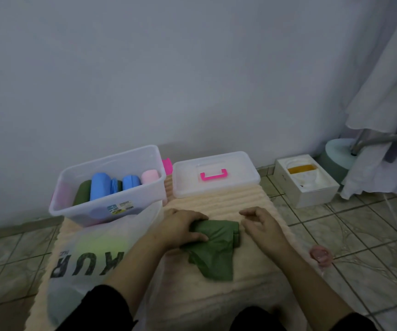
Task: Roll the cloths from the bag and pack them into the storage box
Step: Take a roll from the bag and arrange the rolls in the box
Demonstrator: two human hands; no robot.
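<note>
A: Item one, green cloth (213,244). Location?

B: Centre of the frame, low, on the cream ribbed mat (219,201). Partly rolled. The rolled section runs left to right across the frame; a loose flap trails from it toward the bottom edge.

A: Hands?

B: Left hand (183,226) grips the left end of the roll, fingers curled over it. Right hand (262,224) sits just right of the roll's other end, fingers loosely curled, holding nothing; whether it touches the cloth, cannot tell.

A: Nearer hand?

B: Left, already on it. Judgement: the flap lies across the roll's axis on the near side, so rolling would carry the bundle toward the bottom of the frame, with the right hand needed at the free end to keep it even.

A: Item two, storage box (80,206).

B: Left of centre, up-left of the left hand, open top. Holds upright rolls: green, blue, pink. Its lid (216,185), pink handle, lies separately at upper centre.

A: Item three, bag (90,256).

B: Lower left, translucent white with dark lettering, lying beside the left forearm, below the box.
</note>
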